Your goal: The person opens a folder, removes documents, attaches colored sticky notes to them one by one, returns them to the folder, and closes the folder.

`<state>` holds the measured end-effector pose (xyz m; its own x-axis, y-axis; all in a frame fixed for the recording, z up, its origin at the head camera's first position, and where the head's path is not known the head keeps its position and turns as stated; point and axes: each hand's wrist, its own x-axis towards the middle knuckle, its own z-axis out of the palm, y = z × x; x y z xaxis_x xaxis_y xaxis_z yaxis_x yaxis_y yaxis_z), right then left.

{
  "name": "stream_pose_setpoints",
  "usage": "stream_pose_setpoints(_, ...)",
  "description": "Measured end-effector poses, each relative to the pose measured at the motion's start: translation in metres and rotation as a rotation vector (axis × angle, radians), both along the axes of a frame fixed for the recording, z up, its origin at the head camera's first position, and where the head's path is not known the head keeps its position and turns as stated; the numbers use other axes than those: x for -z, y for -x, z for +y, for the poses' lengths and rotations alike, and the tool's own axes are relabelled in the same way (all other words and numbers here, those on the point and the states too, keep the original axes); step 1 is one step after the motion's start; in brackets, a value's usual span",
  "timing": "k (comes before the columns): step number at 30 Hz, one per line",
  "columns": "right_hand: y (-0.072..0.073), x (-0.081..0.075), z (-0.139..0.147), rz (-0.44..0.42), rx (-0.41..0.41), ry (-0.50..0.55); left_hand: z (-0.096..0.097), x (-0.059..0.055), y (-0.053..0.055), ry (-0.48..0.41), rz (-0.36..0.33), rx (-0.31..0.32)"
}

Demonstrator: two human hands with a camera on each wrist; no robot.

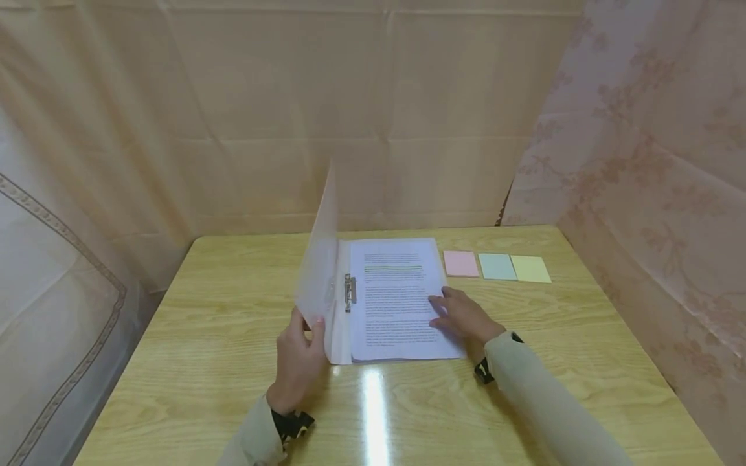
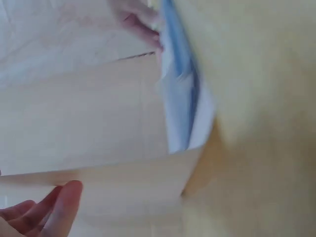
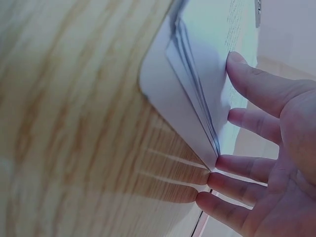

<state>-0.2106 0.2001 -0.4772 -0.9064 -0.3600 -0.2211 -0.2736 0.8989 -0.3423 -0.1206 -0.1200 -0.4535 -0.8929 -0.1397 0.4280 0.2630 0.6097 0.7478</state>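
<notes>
A folder with a metal clip lies on the table, its pale translucent cover standing nearly upright on the left. My left hand pinches the cover's near lower edge between thumb and fingers. In the left wrist view, those fingertips meet at the cover's edge. Inside the folder rests a stack of printed paper, with a green highlighted band near the top of the upper sheet. My right hand touches the stack's right edge with spread fingers. In the right wrist view, the sheets fan slightly apart at the near corner.
Pink, blue and yellow sticky note pads lie in a row right of the folder. The wooden table meets a beige curtain behind and a patterned cloth at the right.
</notes>
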Motion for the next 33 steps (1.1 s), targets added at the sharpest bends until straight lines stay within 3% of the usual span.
stream_pose_setpoints(5, 0.0, 0.001, 0.0, -0.012, 0.007, -0.004, -0.011, -0.014, 0.007, -0.074, 0.176, -0.145)
stream_pose_setpoints(10, -0.001, 0.001, -0.001, -0.044, 0.022, -0.015, -0.027, -0.027, 0.012, -0.177, 0.274, -0.298)
stream_pose_setpoints(15, 0.001, 0.0, -0.001, -0.028, 0.013, -0.033, -0.045, -0.037, 0.015, -0.314, 0.368, -0.36)
stream_pose_setpoints(20, 0.003, 0.002, 0.001, -0.004, 0.01, -0.031, -0.064, -0.047, 0.017, -0.369, 0.446, -0.419)
stream_pose_setpoints(23, 0.003, 0.003, 0.001, 0.003, 0.004, -0.032, -0.076, -0.047, 0.016, -0.302, 0.429, -0.477)
stream_pose_setpoints(27, 0.003, 0.001, 0.0, -0.01, 0.014, -0.03, -0.096, -0.044, 0.015, -0.118, 0.349, -0.54)
stream_pose_setpoints(31, 0.002, 0.001, -0.001, -0.026, 0.026, -0.031, -0.115, -0.039, 0.014, 0.043, 0.237, -0.523)
stream_pose_setpoints(33, 0.002, 0.001, -0.001, -0.031, 0.022, -0.03, -0.122, -0.037, 0.011, 0.113, 0.136, -0.508)
